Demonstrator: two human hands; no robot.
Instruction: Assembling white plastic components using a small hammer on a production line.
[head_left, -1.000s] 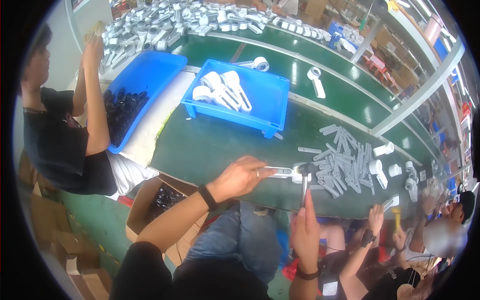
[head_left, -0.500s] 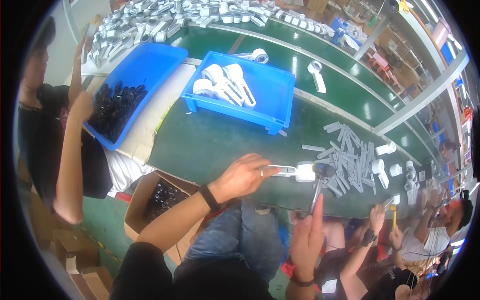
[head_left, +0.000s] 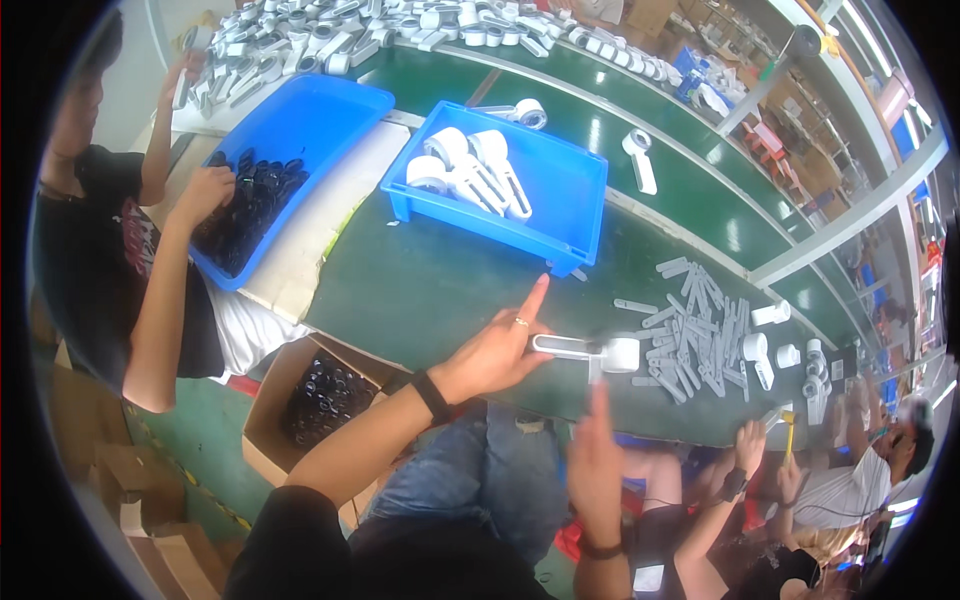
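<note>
Forefinger extension was newly seen on the left hand [head_left: 492, 352], clamped on the white handle [head_left: 590, 350]; right hand [head_left: 595, 460] closure was blurred.

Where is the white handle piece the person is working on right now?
In the head view, the white handle piece sits low and centre, held by the left hand over the green table, left of the grey strips and below the blue tray.

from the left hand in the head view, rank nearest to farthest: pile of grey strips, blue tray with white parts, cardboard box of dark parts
1. Cardboard box, below-left of the left hand.
2. Pile of grey strips, to its right; close to call with the box.
3. Blue tray, farther up the table.
</note>
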